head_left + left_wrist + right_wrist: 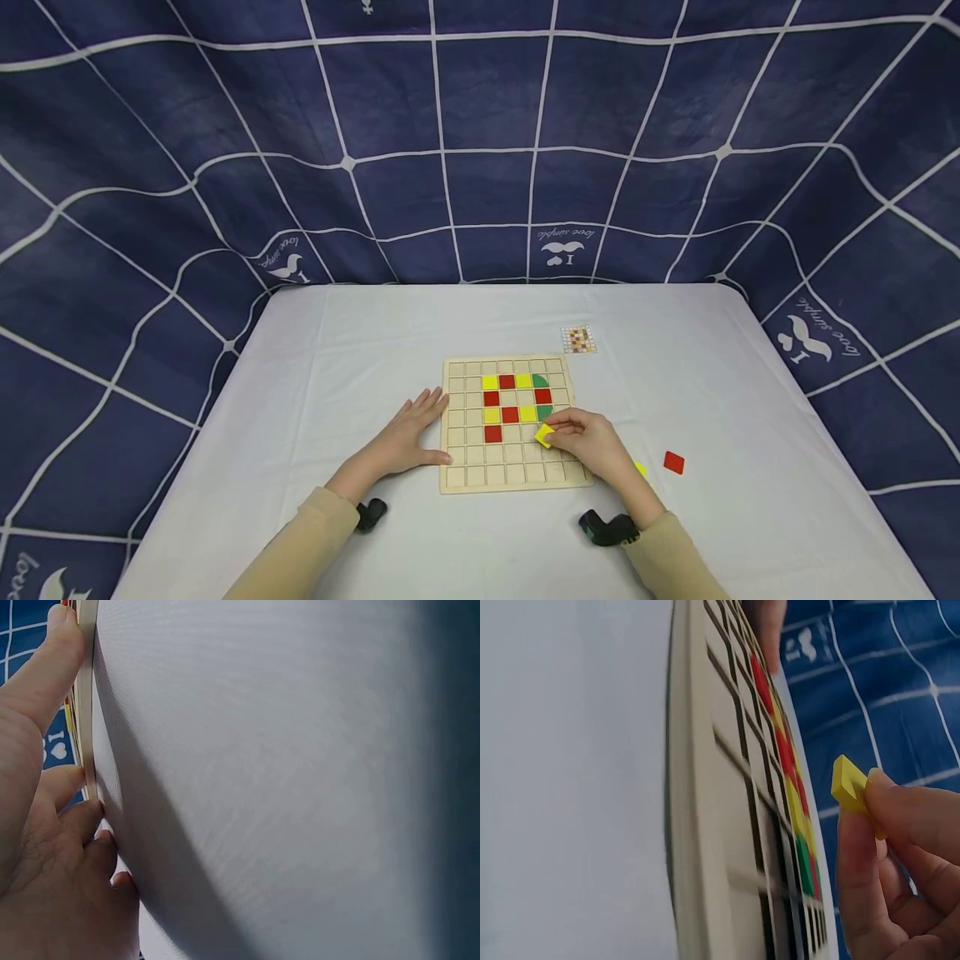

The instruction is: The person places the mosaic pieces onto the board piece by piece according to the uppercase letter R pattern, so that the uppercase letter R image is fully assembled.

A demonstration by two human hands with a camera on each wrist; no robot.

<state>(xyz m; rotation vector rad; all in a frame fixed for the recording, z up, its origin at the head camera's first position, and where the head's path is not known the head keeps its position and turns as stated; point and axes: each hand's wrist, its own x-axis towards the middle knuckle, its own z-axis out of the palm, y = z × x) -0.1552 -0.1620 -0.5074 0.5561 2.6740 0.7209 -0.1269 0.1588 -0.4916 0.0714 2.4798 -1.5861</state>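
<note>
A square wooden grid board (472, 477) lies on the white table, with red, yellow and green tiles set in its upper middle cells. My right hand (594, 444) pinches a yellow square tile (543, 435) between thumb and fingers, over the board's right side. In the right wrist view that yellow tile (849, 784) is tilted and held above the board's surface. My left hand (408, 435) rests at the board's left edge with its fingers spread. The left wrist view shows the thumb and fingers (71, 791) touching the board's side.
A small printed pattern card (578, 339) lies behind the board's far right corner. To the right are a loose red tile (673, 462) and a yellow tile (641, 469), partly hidden by my right wrist. A dark blue gridded cloth (487, 192) hangs behind the table.
</note>
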